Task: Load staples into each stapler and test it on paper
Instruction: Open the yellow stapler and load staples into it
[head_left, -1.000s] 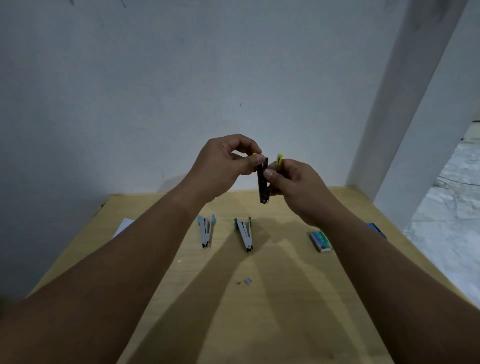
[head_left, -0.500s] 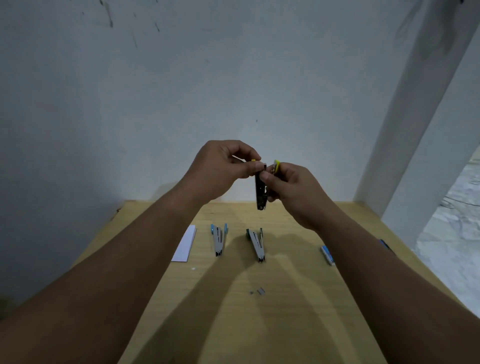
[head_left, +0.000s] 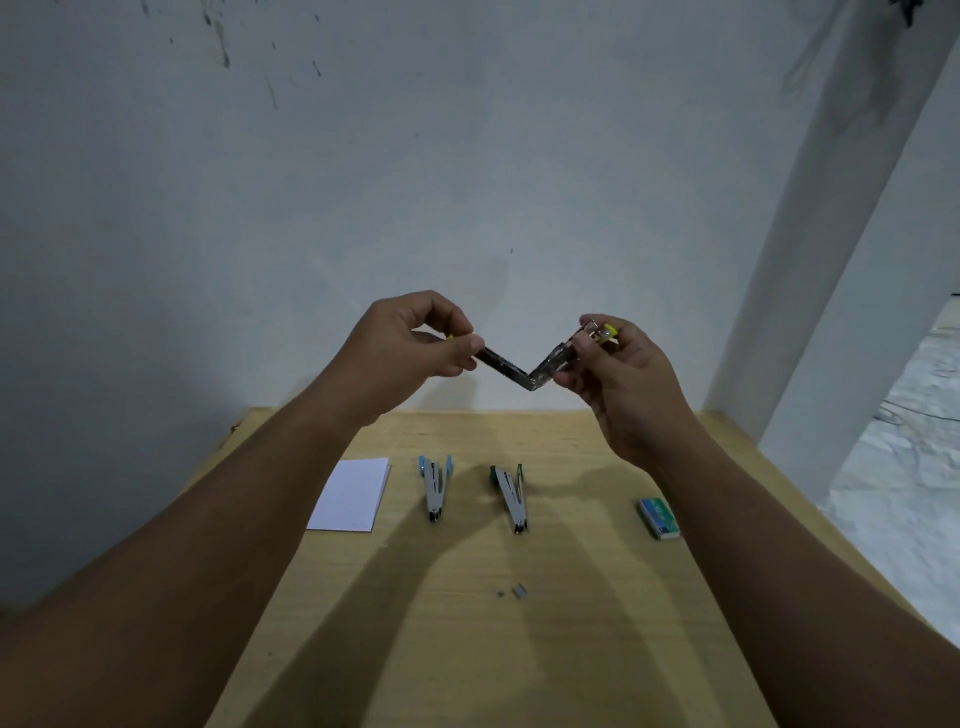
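I hold a yellow stapler (head_left: 530, 370) in the air above the far edge of the table, swung wide open into a V. My left hand (head_left: 410, 345) pinches one arm of it and my right hand (head_left: 618, 374) pinches the other arm, where the yellow end shows. On the wooden table (head_left: 467, 649) lie a blue stapler (head_left: 434, 486) and a green stapler (head_left: 511, 498), both slightly open. White paper (head_left: 352, 493) lies left of them. A green staple box (head_left: 658, 517) sits to the right. A few loose staples (head_left: 518, 591) lie nearer to me.
A plain wall rises just behind the table's far edge. A white pillar (head_left: 831, 260) stands at the right, with marbled floor (head_left: 914, 467) beyond the table's right edge.
The yellow stapler was held nearly closed and upright between both hands; the hands have moved apart and it now hangs open in a wide V. The view has tilted, showing more table.
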